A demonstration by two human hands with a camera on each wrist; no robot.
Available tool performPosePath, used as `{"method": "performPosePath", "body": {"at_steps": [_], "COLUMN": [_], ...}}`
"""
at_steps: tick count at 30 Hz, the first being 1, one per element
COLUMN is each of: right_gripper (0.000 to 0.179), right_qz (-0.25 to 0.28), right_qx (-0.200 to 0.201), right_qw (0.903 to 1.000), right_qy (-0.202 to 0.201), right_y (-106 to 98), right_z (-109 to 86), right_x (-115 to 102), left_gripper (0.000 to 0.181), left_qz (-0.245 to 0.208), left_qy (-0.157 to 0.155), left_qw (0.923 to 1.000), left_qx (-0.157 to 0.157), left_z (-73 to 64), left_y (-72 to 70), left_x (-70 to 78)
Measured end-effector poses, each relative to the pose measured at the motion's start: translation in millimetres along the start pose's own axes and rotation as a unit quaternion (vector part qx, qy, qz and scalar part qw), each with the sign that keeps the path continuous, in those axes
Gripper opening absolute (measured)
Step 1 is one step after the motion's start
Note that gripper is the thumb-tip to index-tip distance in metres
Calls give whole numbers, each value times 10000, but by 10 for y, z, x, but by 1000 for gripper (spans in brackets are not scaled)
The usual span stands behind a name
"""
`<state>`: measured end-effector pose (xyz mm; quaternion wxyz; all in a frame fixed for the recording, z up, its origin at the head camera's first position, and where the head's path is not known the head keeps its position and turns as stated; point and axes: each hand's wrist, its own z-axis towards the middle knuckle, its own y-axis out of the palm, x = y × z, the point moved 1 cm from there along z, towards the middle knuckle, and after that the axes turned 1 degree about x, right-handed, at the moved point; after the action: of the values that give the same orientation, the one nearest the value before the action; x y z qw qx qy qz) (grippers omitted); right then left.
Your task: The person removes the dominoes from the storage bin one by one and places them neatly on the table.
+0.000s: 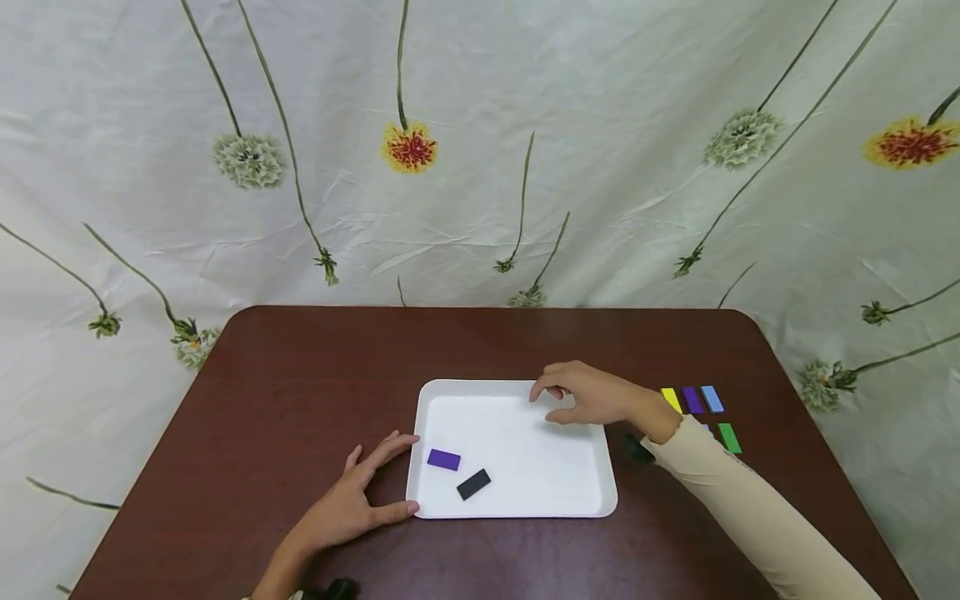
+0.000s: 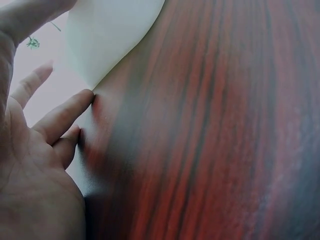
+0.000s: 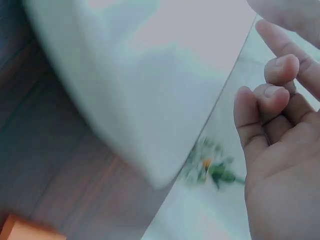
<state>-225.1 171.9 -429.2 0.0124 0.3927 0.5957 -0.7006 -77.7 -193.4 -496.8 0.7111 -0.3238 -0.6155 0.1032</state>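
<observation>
A white tray (image 1: 536, 467) lies on the brown table. Inside it, toward the left, are a purple block (image 1: 443, 460) and a black block (image 1: 474, 484), set apart and at different angles. My left hand (image 1: 352, 504) touches the tray's left rim with spread fingers and thumb; its palm also shows in the left wrist view. Above the tray's upper right part hovers my right hand (image 1: 592, 395). Index finger and thumb stand apart with nothing between them, while the other fingers curl loosely in the right wrist view.
Right of the tray lie a yellow block (image 1: 671, 400), a purple block (image 1: 692, 400), a blue block (image 1: 713, 399) and a green block (image 1: 729, 437), others partly hidden by the right arm. An orange block (image 3: 27, 230) shows in the right wrist view. A flowered cloth (image 1: 465, 217) hangs behind the table.
</observation>
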Motion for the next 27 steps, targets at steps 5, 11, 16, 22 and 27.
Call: {"method": "performPosePath", "body": {"at_steps": [5, 11, 16, 22, 27], "right_gripper": [28, 30, 34, 40, 47], "right_qz": [-77, -177, -280, -367, -261], "right_qx": [-497, -927, -1125, -1404, -1668], "right_qw": [9987, 9951, 9917, 9865, 9825], "right_qy": [-62, -295, -558, -756, -786], "right_y": [160, 306, 416, 562, 663], "right_z": [275, 597, 827, 1019, 1095], "right_x": [-108, -283, -405, -488, -561], "left_gripper": [81, 79, 79, 79, 79], "left_qz": [-83, -65, -29, 0, -81], "left_qy": [-84, -48, 23, 14, -46], "left_qw": [9999, 10000, 10000, 10000, 9999], "left_qx": [-32, -20, 2, -31, -65], "left_z": [-10, 0, 5, 15, 13], "left_y": [22, -1, -18, -21, -16], "left_x": [4, -5, -5, -2, -8]}}
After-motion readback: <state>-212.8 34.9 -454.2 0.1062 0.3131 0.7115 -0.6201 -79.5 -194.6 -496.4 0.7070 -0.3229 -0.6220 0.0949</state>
